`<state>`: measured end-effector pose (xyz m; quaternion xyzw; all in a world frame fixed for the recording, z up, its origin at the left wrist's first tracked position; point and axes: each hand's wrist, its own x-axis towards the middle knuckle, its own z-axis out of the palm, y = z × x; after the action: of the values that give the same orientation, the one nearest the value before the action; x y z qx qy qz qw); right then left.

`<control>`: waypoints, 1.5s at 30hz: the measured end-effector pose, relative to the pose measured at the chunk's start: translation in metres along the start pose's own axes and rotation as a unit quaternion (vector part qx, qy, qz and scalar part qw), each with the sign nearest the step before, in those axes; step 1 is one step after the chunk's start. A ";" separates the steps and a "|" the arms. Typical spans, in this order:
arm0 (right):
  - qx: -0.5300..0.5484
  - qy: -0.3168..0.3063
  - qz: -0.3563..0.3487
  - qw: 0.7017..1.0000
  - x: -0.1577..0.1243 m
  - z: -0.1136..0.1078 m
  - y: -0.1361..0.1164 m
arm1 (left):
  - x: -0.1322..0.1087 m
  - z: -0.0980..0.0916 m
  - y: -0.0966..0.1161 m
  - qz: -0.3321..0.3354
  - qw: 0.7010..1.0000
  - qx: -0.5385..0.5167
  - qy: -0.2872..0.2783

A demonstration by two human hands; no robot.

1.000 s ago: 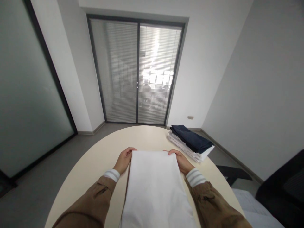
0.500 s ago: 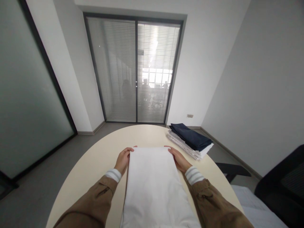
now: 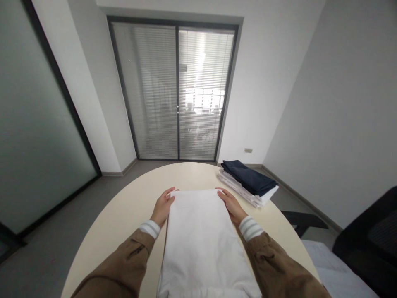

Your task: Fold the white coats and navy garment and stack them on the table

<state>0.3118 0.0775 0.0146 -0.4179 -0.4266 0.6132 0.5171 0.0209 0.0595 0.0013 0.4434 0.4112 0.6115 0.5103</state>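
A long white cloth [image 3: 201, 240] lies folded lengthwise on the round cream table [image 3: 136, 198], running from me toward the far side. My left hand [image 3: 162, 207] rests at its far left corner, fingers stretched out along the edge. At the far right corner lies my right hand [image 3: 231, 205], flat, with its fingers extended on the cloth's edge. Neither hand grips the cloth; both press or smooth it. Brown jacket sleeves with striped cuffs cover both arms.
A stack of folded cloths [image 3: 248, 182], dark blue on top of white ones, sits at the table's far right edge. A dark chair [image 3: 369, 244] stands at the right. Glass doors with blinds [image 3: 176, 91] face me across the grey floor.
Both hands have slid a little farther along the cloth's far corners and their fingers have flattened from a curled hold. The cloth's far edge has moved slightly away from me.
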 end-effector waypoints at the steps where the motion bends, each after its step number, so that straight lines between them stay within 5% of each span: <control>1: -0.011 0.006 -0.006 1.000 0.002 -0.001 0.003 | -0.001 0.001 0.002 0.025 0.998 0.053 0.009; 4: -0.075 0.030 -0.042 0.996 0.010 -0.008 0.009 | -0.014 0.009 0.009 0.141 0.954 0.264 0.005; 6: -0.160 0.054 -0.095 0.981 0.014 -0.013 0.006 | -0.032 0.017 0.015 0.210 0.888 0.402 -0.068; 9: -0.319 0.067 -0.185 0.927 0.012 -0.013 -0.010 | -0.061 0.031 0.018 0.227 0.784 0.551 -0.172; 12: -0.438 -0.018 -0.196 0.877 -0.002 0.000 -0.027 | -0.078 0.038 0.016 0.203 0.713 0.635 -0.215; 15: -0.561 -0.110 -0.128 0.811 -0.022 0.019 -0.027 | -0.082 0.040 0.015 0.181 0.678 0.677 -0.223; 19: -0.668 -0.137 -0.054 0.729 -0.036 0.033 -0.013 | -0.077 0.039 0.013 0.162 0.669 0.694 -0.208; 26: -0.675 -0.136 -0.113 0.716 -0.038 0.031 -0.021 | -0.050 0.033 0.005 0.179 0.667 0.697 -0.195; 34: -0.703 -0.153 -0.074 0.691 -0.067 0.034 0.001 | -0.042 0.019 0.009 0.261 0.688 0.669 -0.105; 39: -0.696 -0.128 -0.088 0.701 -0.048 0.032 0.004 | -0.058 0.018 0.025 0.256 0.711 0.632 -0.172; 45: -0.678 -0.099 -0.139 0.715 -0.026 0.024 0.000 | -0.060 0.012 0.019 0.205 0.679 0.654 -0.264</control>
<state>0.2921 0.0492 0.0235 -0.5296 -0.8299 0.1188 0.1292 0.0329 -0.0019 0.0156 0.8802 0.4538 0.1335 0.0396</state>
